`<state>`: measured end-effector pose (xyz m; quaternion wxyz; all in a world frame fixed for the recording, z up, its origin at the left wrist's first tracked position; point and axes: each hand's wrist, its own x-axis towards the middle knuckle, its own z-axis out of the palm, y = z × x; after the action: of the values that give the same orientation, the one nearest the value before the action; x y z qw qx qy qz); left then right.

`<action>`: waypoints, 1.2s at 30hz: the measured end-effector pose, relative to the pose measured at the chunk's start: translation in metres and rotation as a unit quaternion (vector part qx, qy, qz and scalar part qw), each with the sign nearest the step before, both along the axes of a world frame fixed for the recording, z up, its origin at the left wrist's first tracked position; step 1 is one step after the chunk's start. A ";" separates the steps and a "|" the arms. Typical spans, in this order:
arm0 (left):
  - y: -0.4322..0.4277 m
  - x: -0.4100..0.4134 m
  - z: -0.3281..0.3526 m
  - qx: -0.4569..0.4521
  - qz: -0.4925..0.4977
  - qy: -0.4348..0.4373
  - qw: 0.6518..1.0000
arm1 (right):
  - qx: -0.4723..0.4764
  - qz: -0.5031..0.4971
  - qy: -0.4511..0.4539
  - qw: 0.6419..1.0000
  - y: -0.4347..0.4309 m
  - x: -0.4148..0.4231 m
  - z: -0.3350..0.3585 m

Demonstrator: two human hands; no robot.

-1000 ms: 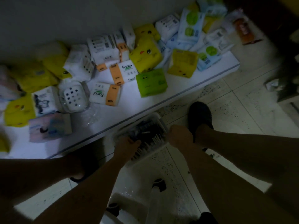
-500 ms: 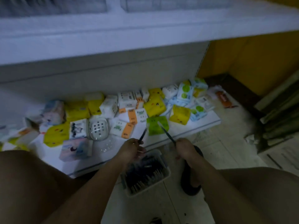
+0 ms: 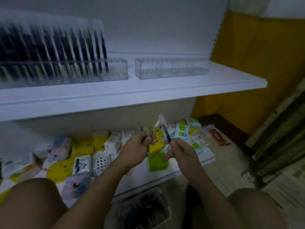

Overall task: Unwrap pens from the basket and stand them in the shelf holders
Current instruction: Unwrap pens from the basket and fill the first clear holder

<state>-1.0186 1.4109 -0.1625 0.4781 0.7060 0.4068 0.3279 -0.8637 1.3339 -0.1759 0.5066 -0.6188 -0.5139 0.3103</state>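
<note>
The left hand [image 3: 140, 146] had its fingers curled round the lower end of a pale pen [image 3: 154, 129], slim and glinting, which ran up and to the right from the fist. The right hand [image 3: 181, 151], just beside it, pinched the lower end of a dark pen [image 3: 167, 134] between thumb and forefinger, with the other fingers hanging looser below. That pen leaned up and to the left. So the two long axes slanted toward each other and met near their upper ends, where a clear scrap of wrapper [image 3: 160, 119] stuck up above both. I could not tell which pen the wrapper belonged to, or whether the pale one was a pen in its sleeve or only the sleeve.

Both hands were below the front lip of the shelf [image 3: 148, 91], and the holders lay above and beyond the grip. The left holder [image 3: 115, 70] was packed with dark pens save for a few open slots at its right end, and it stood up and to the left. The right holder [image 3: 171, 68] had nothing in it that I could see, and it stood almost straight above the right hand. I judged the right hand the nearer to either open place. Its pen was already close to upright and would want little more than a lift.

The basket [image 3: 165, 207] sat on the floor below the wrists, heaped with dark pens. Tissue packs [image 3: 156, 162] littered the bottom shelf [image 3: 208, 157] behind the hands.
</note>
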 end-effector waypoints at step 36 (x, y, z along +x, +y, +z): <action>0.085 -0.084 0.259 0.330 0.200 -0.076 0.919 | 0.260 0.029 -0.033 0.965 0.159 -0.092 0.235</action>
<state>-1.1024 1.4956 0.0962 0.1717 0.7006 0.3710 0.5848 -0.9561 1.4930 0.0588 0.6236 -0.4606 -0.6109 0.1603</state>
